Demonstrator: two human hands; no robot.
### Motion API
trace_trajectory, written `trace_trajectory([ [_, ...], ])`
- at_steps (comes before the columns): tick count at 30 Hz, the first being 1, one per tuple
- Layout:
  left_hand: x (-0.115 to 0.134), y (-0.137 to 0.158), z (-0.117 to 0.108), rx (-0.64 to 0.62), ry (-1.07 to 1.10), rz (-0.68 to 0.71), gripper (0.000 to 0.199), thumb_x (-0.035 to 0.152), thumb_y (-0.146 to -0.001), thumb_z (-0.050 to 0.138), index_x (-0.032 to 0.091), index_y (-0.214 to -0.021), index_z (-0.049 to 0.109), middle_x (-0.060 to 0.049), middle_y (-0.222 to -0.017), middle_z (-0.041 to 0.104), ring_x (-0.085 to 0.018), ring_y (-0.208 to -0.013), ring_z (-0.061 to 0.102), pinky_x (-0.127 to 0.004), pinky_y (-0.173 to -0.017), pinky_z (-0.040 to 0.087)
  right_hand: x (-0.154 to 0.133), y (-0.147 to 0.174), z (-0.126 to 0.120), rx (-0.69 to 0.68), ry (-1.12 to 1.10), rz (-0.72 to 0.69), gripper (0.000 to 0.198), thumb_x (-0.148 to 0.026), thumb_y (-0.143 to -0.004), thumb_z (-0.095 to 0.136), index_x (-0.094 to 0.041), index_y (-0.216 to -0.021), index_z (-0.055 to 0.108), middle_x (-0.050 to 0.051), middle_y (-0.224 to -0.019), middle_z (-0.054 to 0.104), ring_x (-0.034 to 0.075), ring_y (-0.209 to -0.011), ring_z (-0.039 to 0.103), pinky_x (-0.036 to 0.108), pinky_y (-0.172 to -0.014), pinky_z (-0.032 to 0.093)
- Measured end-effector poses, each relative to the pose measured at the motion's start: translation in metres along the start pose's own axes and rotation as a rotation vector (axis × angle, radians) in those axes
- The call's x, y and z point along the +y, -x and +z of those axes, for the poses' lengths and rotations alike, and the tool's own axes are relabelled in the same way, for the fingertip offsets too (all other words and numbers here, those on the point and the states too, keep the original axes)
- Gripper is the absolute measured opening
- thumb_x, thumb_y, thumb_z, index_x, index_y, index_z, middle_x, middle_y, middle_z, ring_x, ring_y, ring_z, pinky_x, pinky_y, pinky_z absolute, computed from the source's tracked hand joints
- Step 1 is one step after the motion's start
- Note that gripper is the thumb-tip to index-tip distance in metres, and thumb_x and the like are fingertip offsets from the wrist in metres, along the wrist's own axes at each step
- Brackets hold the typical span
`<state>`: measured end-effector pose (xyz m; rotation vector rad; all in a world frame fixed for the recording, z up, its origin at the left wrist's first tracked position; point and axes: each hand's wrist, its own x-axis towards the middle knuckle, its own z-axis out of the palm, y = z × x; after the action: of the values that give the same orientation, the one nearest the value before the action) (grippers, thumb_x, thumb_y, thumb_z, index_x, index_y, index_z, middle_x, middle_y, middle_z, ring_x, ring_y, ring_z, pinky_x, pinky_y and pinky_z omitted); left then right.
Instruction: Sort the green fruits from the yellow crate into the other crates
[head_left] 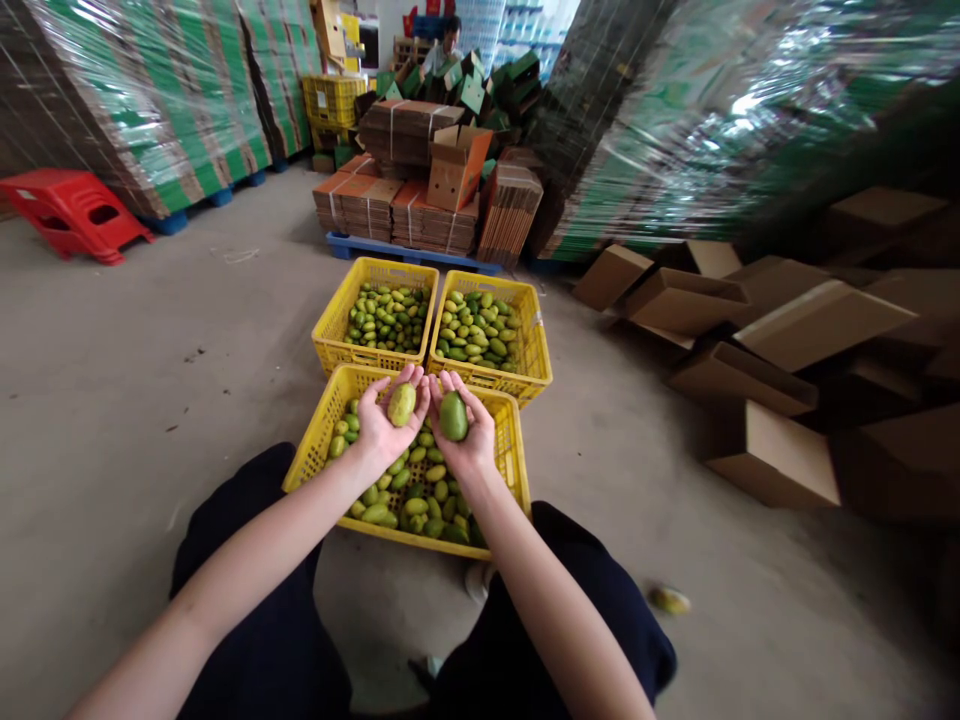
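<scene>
My left hand [377,428] lies palm up over the near yellow crate [519,455], with a yellowish-green oval fruit [401,405] resting in it. Beside it, my right hand [477,440] is also palm up and carries a darker green oval fruit [454,416]. Both hands have their fingers loosely curled and pointing away from me, their fingertips close together. Below them, the near crate holds many similar green and yellow fruits [417,508], partly hidden by my forearms. Two more yellow crates of such fruit, the back left crate [330,318] and the back right crate [541,345], stand just beyond.
One loose fruit [669,600] lies on the floor at right. Open cardboard boxes [780,465] are heaped on the right. Flattened cartons [364,205] are stacked on a blue pallet [409,250] ahead. A red stool [71,210] stands left; a person [448,45] is far back.
</scene>
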<state>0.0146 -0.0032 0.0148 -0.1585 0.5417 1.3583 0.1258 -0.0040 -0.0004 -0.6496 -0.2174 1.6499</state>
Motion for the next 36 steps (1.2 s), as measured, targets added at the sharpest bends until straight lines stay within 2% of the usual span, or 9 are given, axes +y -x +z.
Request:
trace_trajectory([
  [8, 0.000, 0.001, 0.001, -0.009, 0.006, -0.010, 0.024, 0.021, -0.087, 0.047, 0.013, -0.090, 0.069, -0.008, -0.086, 0.074, -0.016, -0.083, 0.069, -0.026, -0.076, 0.057, -0.001, 0.002, 0.003, 0.081, -0.095, 0.030, 0.012, -0.014, -0.074, 0.064, -0.021, -0.084, 0.066, -0.002, -0.083, 0.074, 0.013, -0.080, 0.071, 0.026, -0.084, 0.059],
  [11, 0.000, -0.006, -0.007, -0.011, -0.127, -0.071, 0.022, 0.023, -0.086, 0.048, 0.012, -0.087, 0.067, -0.006, -0.077, 0.070, -0.012, -0.068, 0.066, -0.021, -0.059, 0.053, -0.008, 0.001, -0.002, 0.120, -0.099, 0.009, 0.007, -0.013, -0.074, 0.064, -0.020, -0.075, 0.062, -0.004, -0.069, 0.068, 0.010, -0.066, 0.067, 0.022, -0.072, 0.059],
  [15, -0.017, -0.019, -0.046, 0.095, -0.616, -0.352, 0.028, 0.030, -0.087, 0.042, 0.013, -0.078, 0.062, -0.002, -0.064, 0.061, -0.009, -0.048, 0.054, -0.016, -0.036, 0.030, -0.027, -0.004, -0.011, 0.274, -0.097, -0.024, 0.011, -0.009, -0.076, 0.057, -0.019, -0.072, 0.057, -0.004, -0.060, 0.063, 0.010, -0.056, 0.062, 0.021, -0.059, 0.057],
  [18, -0.043, -0.014, -0.094, 0.031, -1.097, -0.705, 0.022, 0.026, -0.085, 0.044, 0.017, -0.069, 0.057, 0.003, -0.055, 0.055, -0.007, -0.044, 0.049, -0.014, -0.037, 0.028, -0.037, -0.005, -0.017, 0.323, -0.046, -0.019, 0.013, -0.008, -0.076, 0.056, -0.019, -0.071, 0.056, -0.004, -0.057, 0.061, 0.009, -0.050, 0.058, 0.016, -0.044, 0.048],
  [23, -0.066, 0.024, -0.143, -0.126, -1.429, -1.141, 0.010, 0.007, -0.066, 0.066, 0.014, -0.061, 0.062, -0.002, -0.051, 0.060, -0.014, -0.041, 0.054, -0.020, -0.036, 0.034, -0.038, 0.000, -0.027, 0.233, 0.161, 0.095, 0.009, -0.013, -0.070, 0.065, -0.019, -0.072, 0.058, -0.004, -0.062, 0.063, 0.009, -0.050, 0.058, 0.016, -0.039, 0.043],
  [26, -0.036, 0.016, -0.113, -0.145, -1.523, -0.970, 0.014, 0.004, -0.061, 0.071, 0.013, -0.072, 0.067, -0.004, -0.061, 0.066, -0.017, -0.051, 0.061, -0.022, -0.041, 0.042, -0.037, 0.003, -0.032, 0.212, 0.242, 0.148, 0.008, -0.015, -0.067, 0.066, -0.018, -0.071, 0.059, -0.003, -0.062, 0.063, 0.010, -0.051, 0.058, 0.016, -0.039, 0.043],
  [32, 0.077, -0.069, 0.023, 0.077, -1.518, 0.004, 0.047, 0.045, -0.096, 0.035, 0.018, -0.134, 0.041, -0.015, -0.134, 0.051, -0.015, -0.104, 0.064, -0.026, -0.083, 0.055, -0.037, 0.004, -0.036, 0.151, 0.304, 0.141, 0.010, -0.020, -0.063, 0.069, -0.019, -0.069, 0.061, -0.004, -0.063, 0.062, 0.010, -0.052, 0.058, 0.017, -0.041, 0.043],
  [34, 0.089, -0.076, 0.031, 0.134, -1.564, 0.134, 0.048, 0.042, -0.098, 0.027, 0.018, -0.139, 0.035, -0.017, -0.141, 0.045, -0.017, -0.114, 0.061, -0.026, -0.086, 0.054, -0.035, 0.004, -0.037, 0.121, 0.338, 0.163, 0.009, -0.020, -0.062, 0.068, -0.019, -0.067, 0.061, -0.003, -0.062, 0.062, 0.010, -0.052, 0.058, 0.018, -0.041, 0.043],
  [36, 0.080, -0.066, 0.004, 0.142, -1.652, 0.135, 0.043, 0.039, -0.097, 0.030, 0.018, -0.131, 0.044, -0.016, -0.134, 0.054, -0.018, -0.108, 0.065, -0.028, -0.085, 0.055, -0.032, 0.003, -0.038, 0.098, 0.366, 0.174, 0.007, -0.019, -0.062, 0.067, -0.018, -0.066, 0.061, -0.002, -0.061, 0.063, 0.011, -0.052, 0.059, 0.019, -0.042, 0.043],
])
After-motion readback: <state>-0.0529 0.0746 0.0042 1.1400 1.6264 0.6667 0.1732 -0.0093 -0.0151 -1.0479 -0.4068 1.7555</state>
